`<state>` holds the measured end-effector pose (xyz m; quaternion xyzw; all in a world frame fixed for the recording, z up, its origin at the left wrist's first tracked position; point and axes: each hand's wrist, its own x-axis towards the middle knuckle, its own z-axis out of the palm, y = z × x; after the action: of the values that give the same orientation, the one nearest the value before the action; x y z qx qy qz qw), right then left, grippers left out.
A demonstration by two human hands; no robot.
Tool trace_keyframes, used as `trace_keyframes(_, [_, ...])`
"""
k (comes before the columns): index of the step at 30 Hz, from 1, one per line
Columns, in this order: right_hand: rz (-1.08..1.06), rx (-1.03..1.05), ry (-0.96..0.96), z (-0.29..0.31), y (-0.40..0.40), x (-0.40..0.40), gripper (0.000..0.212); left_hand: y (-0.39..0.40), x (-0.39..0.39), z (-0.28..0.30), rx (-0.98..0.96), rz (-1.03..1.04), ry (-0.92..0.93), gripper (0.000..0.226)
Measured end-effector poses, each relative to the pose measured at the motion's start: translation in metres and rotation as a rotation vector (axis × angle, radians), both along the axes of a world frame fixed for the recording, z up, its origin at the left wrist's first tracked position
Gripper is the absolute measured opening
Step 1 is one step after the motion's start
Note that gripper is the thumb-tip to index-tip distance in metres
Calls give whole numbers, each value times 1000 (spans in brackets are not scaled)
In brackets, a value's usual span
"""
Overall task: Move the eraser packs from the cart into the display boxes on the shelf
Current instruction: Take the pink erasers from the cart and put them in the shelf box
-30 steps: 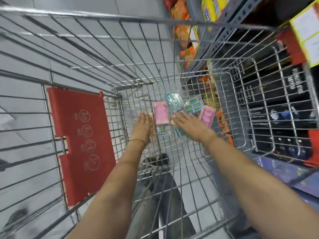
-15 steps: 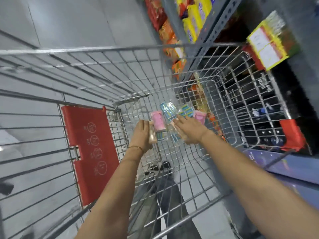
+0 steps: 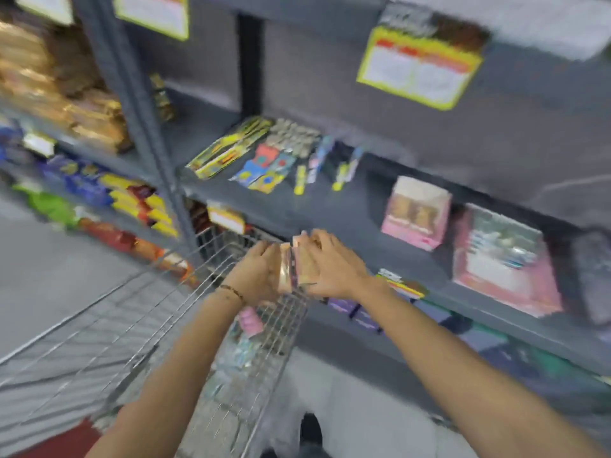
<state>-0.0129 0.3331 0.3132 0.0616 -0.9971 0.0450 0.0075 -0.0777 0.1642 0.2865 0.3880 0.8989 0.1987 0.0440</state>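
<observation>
My left hand (image 3: 256, 276) and my right hand (image 3: 334, 267) press together on a small stack of eraser packs (image 3: 292, 269), held above the far corner of the wire cart (image 3: 211, 252). The picture is blurred. More packs, one of them pink (image 3: 251, 320), lie lower down inside the cart. On the grey shelf (image 3: 330, 206) to the right stand two pink display boxes: a smaller one (image 3: 415, 214) and a larger one (image 3: 506, 259). Both boxes are apart from my hands.
Stationery packs (image 3: 264, 166) and pens (image 3: 345, 170) lie further back on the same shelf. Yellow price tags (image 3: 418, 67) hang from the shelf above. Snack bags (image 3: 82, 120) fill the racks at left. A grey upright post (image 3: 139, 104) stands behind the cart.
Both hands have risen out of the cart's bottom with packs clamped between them. The view has swung up and right from the cart floor to the shelf.
</observation>
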Motion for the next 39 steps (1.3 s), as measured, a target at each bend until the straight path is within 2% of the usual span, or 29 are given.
trace_keyframes(2, [-124,-56,55,24,34,12,90,41,-10,21,53,-93,27,45])
trace_keyframes(4, [-255,-123,122,39,78,22,85,92,-21,37,16,-195,-20,61])
trace_keyframes(6, [-443,-191,83,47,115,28,89,141,-30,54,-87,-273,-62,90])
trace_keyframes(7, [-502,-202,73,49,134,29,89,166,-35,60,-113,-298,-54,97])
trace_keyframes(13, [-473,1,66,34,215,7,63,269,-54,67,-162,-387,-45,96])
trace_keyframes(17, [-442,26,65,21,234,-7,77,294,-66,50,-219,-369,-70,94])
trace_keyframes(20, [-477,-55,-21,12,244,-9,81,295,-70,39,-261,-362,-72,84])
trace_keyframes(23, [-457,-99,-26,10,242,-9,79,285,-69,33,-188,-328,-84,83])
trace_keyframes(26, [-422,-161,85,16,225,-14,89,258,-67,33,-50,-255,-71,81])
trace_keyframes(30, [-306,-238,143,16,174,-26,75,194,-57,25,43,-74,-48,84])
trace_keyframes(34, [21,-148,46,-9,71,-44,69,80,-40,-4,-63,145,-33,87])
trace_keyframes(39, [383,-12,-175,-66,-35,-57,69,-46,-15,-62,-265,333,-161,89])
